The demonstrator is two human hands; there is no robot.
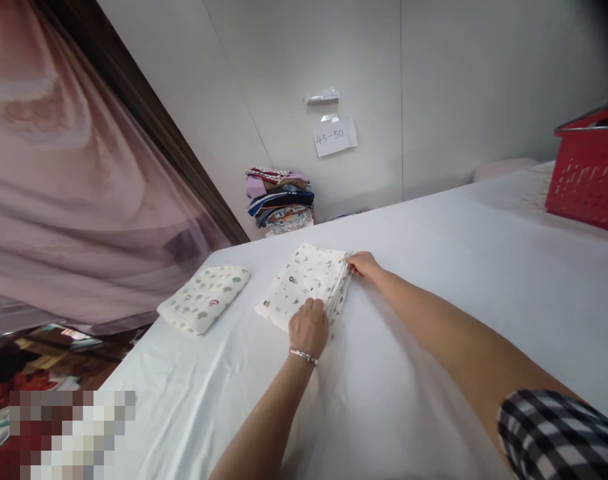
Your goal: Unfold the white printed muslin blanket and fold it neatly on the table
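A folded white cloth (304, 280) with small scattered prints lies on the white-covered table in front of me. My left hand (309, 327), with a silver bracelet at the wrist, has its fingers curled over the near edge of this cloth. At the far right corner, my right hand (365, 265) pinches the layered edge between thumb and fingers. Several layers show along the right side. Left of it, apart, rests a second folded cloth (204, 300), off-white with grey-green prints and a few coloured ones.
A red plastic basket (591, 167) stands at the table's right back. Behind the far edge rises a stack of folded clothes (281, 200) against the wall, below a paper sign (335, 137) reading 45-50. A pink curtain (84, 167) hangs at the left.
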